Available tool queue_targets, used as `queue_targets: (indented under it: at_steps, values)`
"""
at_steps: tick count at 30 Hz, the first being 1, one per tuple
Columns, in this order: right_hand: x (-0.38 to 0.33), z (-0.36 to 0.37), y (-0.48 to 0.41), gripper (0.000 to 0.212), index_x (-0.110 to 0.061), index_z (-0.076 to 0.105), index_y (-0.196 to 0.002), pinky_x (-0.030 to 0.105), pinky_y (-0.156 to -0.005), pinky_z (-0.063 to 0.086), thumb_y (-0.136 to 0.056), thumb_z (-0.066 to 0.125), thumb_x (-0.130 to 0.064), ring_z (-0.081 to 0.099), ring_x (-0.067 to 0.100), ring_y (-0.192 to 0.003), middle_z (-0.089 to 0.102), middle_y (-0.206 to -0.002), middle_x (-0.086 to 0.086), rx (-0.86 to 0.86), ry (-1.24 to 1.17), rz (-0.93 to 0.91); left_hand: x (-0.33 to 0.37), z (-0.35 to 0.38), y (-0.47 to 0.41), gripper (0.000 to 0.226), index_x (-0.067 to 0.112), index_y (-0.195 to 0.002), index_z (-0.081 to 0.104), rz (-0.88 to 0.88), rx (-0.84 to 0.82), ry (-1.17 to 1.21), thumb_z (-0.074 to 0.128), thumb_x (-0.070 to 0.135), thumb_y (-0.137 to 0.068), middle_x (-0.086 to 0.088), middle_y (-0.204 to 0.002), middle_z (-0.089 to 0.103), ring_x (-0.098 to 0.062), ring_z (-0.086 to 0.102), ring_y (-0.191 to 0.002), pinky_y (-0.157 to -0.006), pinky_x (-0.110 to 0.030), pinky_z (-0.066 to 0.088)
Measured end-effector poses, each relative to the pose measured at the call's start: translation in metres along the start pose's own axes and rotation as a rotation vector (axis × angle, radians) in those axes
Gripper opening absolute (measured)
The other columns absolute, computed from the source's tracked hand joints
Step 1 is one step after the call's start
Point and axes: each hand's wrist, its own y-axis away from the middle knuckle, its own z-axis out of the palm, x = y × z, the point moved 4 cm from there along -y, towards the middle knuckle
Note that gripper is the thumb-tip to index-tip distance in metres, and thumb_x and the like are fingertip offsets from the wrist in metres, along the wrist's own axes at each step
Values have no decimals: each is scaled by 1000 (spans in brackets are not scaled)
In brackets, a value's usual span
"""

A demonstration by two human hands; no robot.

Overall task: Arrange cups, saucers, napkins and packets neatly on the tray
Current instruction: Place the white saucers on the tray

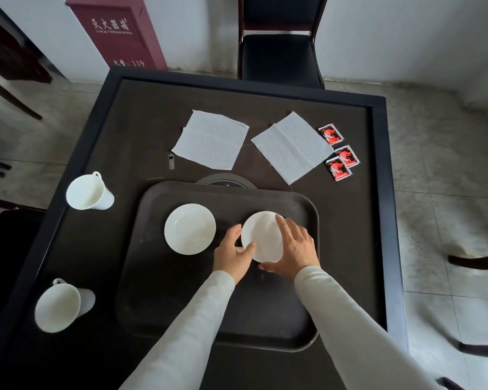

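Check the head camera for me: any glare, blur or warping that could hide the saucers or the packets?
Head view: soft, even light, no harsh glare; both saucers read cleanly against the dark tray. Wide-angle warping bends the table edges and stretches the sleeves. The red packets are sharp enough to count three, their print unreadable. The cups look slightly soft.

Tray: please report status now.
Left hand and right hand both on right saucer, on tray. Cups, napkins, packets outside. Nothing blocking.
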Motion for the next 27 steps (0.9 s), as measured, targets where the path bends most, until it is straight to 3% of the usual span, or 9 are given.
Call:
queue_targets:
  at_steps: [21,27]
  values:
    - [1,4,3,124,-31,11,-149,44,-113,28,-52,82,-65,29,29,-139,26,-157,4,8,42,-10,-5,-3,3,58,26,-147,44,25,1,3,66,24,-93,6,-148,54,-14,66,-114,-101,-30,45]
    - [0,3,7,131,-36,5,-150,49,-113,31,-49,86,-62,30,34,-140,18,-160,6,22,-7,-24,-15,-19,12,57,28,-146,45,32,4,49,67,23,-93,5,-145,57,-1,63,-91,-96,-26,45]
